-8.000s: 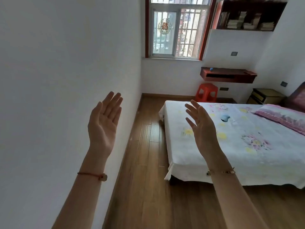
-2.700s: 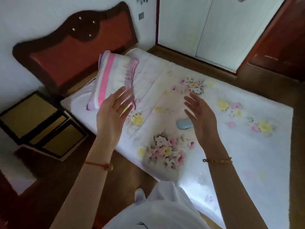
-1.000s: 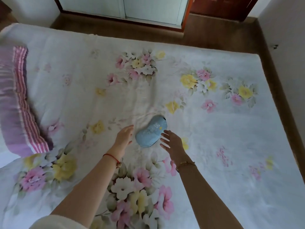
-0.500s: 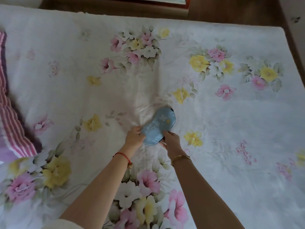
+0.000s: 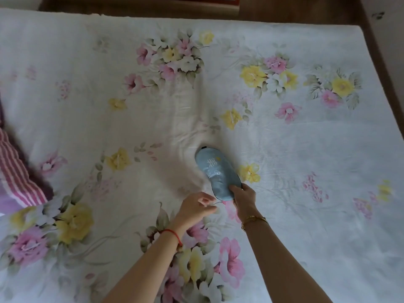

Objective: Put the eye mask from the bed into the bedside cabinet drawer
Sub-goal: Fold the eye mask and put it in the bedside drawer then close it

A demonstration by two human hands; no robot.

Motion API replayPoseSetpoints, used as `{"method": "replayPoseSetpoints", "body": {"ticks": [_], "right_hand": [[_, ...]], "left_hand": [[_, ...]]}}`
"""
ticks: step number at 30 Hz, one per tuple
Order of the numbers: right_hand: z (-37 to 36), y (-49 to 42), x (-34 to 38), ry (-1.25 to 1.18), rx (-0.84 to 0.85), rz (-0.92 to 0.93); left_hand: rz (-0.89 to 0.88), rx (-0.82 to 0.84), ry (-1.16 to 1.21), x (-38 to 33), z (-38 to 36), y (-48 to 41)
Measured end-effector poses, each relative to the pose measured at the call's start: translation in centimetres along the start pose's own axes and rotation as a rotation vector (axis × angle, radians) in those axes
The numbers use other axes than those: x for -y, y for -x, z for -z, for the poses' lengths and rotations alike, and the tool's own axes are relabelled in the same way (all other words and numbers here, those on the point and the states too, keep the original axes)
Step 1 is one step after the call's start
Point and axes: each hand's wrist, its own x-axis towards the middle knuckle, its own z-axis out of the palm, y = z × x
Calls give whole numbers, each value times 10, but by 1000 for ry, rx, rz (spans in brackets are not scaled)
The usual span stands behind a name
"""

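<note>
We see the eye mask (image 5: 216, 173) lying in the middle of the bed (image 5: 306, 149). Our hands sit at its near end. The pillow (image 5: 19, 171) lies far left.

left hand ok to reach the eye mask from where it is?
Probably yes: the left hand hovers beside the eye mask, near the end the right hand grips, with only open bedsheet between.

Both arms stretched forward, right hand (image 5: 244, 197) grip pinched closed, left hand (image 5: 196, 206) fingers loosely curled
</note>
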Motion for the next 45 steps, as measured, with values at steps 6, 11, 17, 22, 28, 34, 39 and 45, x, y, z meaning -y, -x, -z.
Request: {"method": "replayPoseSetpoints", "body": {"ticks": [6,11,17,22,28,34,39,45], "right_hand": [[34,25,10,27,5,229],[31,63,32,65,165,399],[6,96,44,-16,482,343],[-14,92,24,166,462,332],[-34,67,-1,344,463,348],[-72,51,-9,401,492,359],[-95,45,-15,376,478,258],[-92,46,-9,191,464,171]], "left_hand": [[-427,-254,-215,-13,-27,23],[-548,-383,-137,-39,-30,38],[-349,-657,113,-40,1,49],[19,-550,508,-3,46,37],[180,-461,698,25,80,17],[215,-474,762,37,89,12],[196,-451,832,34,83,18],[105,-413,747,14,64,21]]}}
